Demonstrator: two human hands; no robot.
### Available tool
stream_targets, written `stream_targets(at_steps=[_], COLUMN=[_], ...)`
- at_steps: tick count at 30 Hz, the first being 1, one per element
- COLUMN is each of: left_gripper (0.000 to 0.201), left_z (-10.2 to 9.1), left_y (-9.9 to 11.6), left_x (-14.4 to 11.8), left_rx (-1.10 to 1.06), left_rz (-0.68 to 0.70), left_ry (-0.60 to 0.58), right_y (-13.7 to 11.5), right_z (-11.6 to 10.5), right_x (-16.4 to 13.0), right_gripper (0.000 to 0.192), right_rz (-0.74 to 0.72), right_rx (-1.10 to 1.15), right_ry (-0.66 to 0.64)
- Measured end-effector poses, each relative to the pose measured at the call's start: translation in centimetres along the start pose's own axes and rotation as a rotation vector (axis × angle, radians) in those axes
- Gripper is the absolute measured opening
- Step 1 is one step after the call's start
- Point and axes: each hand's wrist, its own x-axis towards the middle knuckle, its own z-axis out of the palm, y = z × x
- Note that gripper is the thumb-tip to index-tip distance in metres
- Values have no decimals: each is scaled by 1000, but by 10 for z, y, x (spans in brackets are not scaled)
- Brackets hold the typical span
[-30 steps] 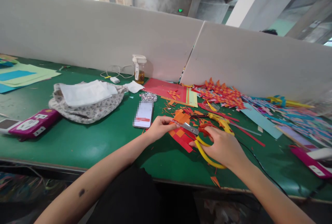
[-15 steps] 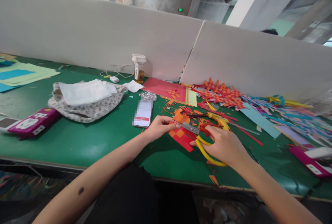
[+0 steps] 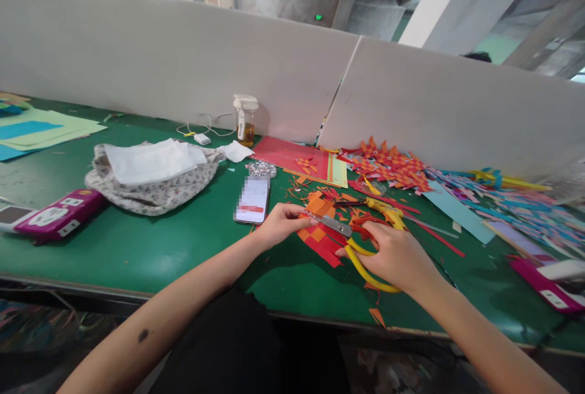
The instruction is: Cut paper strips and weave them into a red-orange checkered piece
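My left hand pinches the left edge of a woven red and orange paper piece above the green table. In my right hand is a pair of scissors with yellow and red handles, my fingers through the loops. The metal blades point left and lie across the woven paper, their tips close to my left fingertips. How far apart the blades stand I cannot make out. Orange paper scraps lie around and below the paper, and a second yellow-handled tool rests just behind my right hand.
A phone lies left of my hands, near a floral cloth bag. Behind are red paper sheets, a pile of woven red-orange pieces and a jar. Paper strips spread at right, beside a magenta case.
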Motion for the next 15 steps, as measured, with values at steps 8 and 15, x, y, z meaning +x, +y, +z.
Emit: stream_targets(at_steps=[8, 15], left_gripper=[22, 24], left_z=[0, 2], left_y=[0, 4], left_x=[0, -1], left_rx=[-21, -6], left_rz=[-12, -32], left_ry=[-20, 5], right_y=[0, 0], right_z=[-2, -4], right_x=[0, -1], right_gripper=[38, 41], right_rz=[-25, 39], right_rx=[0, -8], right_ry=[45, -8])
